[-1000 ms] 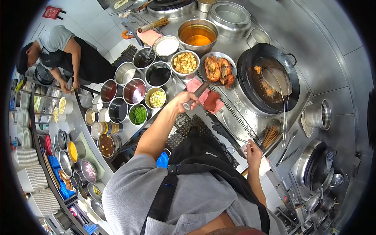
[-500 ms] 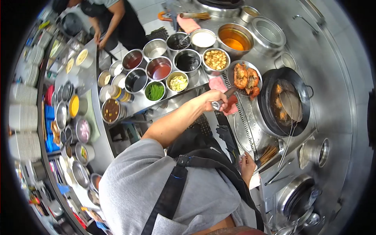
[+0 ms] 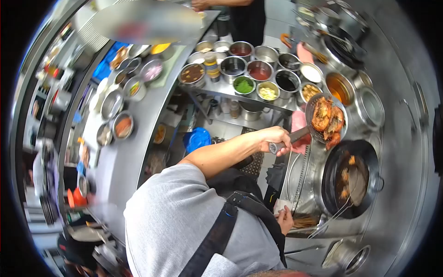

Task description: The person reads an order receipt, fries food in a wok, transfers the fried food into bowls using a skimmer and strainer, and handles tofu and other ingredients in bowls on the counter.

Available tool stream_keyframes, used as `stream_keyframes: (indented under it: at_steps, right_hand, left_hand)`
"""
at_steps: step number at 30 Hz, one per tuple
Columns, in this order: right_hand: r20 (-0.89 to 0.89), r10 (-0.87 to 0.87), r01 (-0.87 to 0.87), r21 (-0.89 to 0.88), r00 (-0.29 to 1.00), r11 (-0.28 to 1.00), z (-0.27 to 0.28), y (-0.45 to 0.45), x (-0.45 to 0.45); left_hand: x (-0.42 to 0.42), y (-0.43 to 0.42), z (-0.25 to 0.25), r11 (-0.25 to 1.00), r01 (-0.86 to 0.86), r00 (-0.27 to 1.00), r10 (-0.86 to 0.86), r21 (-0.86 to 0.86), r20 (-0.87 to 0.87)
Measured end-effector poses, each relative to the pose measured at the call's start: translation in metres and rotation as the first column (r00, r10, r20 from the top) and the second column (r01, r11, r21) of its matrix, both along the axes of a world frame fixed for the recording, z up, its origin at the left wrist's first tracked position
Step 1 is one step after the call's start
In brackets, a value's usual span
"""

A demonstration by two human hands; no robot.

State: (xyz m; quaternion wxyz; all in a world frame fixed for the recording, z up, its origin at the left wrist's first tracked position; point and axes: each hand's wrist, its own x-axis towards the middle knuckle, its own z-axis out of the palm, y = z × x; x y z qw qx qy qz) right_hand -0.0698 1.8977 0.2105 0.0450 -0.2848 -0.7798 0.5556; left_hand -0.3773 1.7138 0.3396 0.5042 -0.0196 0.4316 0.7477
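My left hand [image 3: 277, 139] is wrapped round the dark handle of a perforated skimmer [image 3: 310, 113]. Browned, fried-looking poultry pieces [image 3: 326, 117] lie on the skimmer, over a round metal vessel [image 3: 344, 131] whose rim shows behind them. My right hand [image 3: 285, 220], low and near my apron, has its fingers closed on a piece of white cloth or paper [image 3: 282, 205]. A bamboo brush [image 3: 304, 222] lies close beside it. In front, a dark wok [image 3: 332, 196] holds brown liquid with floating bits, and a wire strainer [image 3: 356, 187] rests in it.
Metal pots of sauces, chopped greens [image 3: 244, 85] and garlic-like pieces [image 3: 267, 91] crowd the counter ahead. A pot of orange oil [image 3: 340, 87] stands beyond the skimmer. A pink cloth [image 3: 299, 131] hangs at the stove edge. A co-worker [image 3: 248, 21] stands across the counter.
My view has swung leftward, shifting the scene. My left hand still grips the skimmer, whose perforated bowl now shows more clearly under the poultry pieces. The right hand stays low.
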Motion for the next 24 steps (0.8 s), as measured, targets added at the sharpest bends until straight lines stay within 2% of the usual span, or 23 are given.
stream_keyframes:
  at_steps: [5,7,9,11,13,15,18,21,24]
  right_hand:
    - [0.023,0.211,-0.211,-0.002,0.977,0.977,0.003,0.006,0.000]
    - [0.009,0.283,-0.283,0.030,0.959,0.959,0.005,0.005,-0.011]
    - [-0.024,0.312,-0.309,0.077,0.950,0.948,0.006,0.001,-0.025]
    - [-0.005,0.373,-0.371,0.098,0.928,0.924,0.018,-0.007,-0.037]
    - [-0.049,0.353,-0.351,0.050,0.934,0.935,0.024,-0.023,-0.047]
    - [-0.034,0.408,-0.404,0.079,0.912,0.911,0.024,-0.033,-0.054]
    - [0.058,0.414,-0.418,0.079,0.908,0.905,0.016,-0.050,-0.058]
    - [0.148,0.439,-0.458,0.141,0.886,0.878,0.018,-0.085,-0.065]
    - [0.172,0.479,-0.500,0.108,0.861,0.859,0.013,-0.125,-0.077]
  left_hand:
    - [0.057,-0.065,0.011,0.981,-0.191,0.981,0.189,-0.045,-0.033]
    - [0.079,-0.096,0.010,0.991,-0.126,0.991,0.125,-0.040,-0.039]
    - [0.104,-0.123,0.001,0.982,-0.174,0.985,0.173,-0.070,-0.024]
    - [0.127,-0.146,-0.003,0.980,-0.151,0.989,0.149,-0.133,-0.020]
    - [0.149,-0.172,-0.020,0.977,-0.158,0.986,0.164,-0.144,0.030]
    - [0.171,-0.198,-0.043,0.969,-0.200,0.972,0.215,-0.146,0.098]
    - [0.202,-0.248,-0.063,0.965,-0.209,0.958,0.234,-0.161,0.163]
    - [0.234,-0.307,-0.062,0.960,-0.235,0.943,0.263,-0.154,0.204]
    - [0.263,-0.370,-0.050,0.957,-0.263,0.938,0.283,-0.119,0.203]
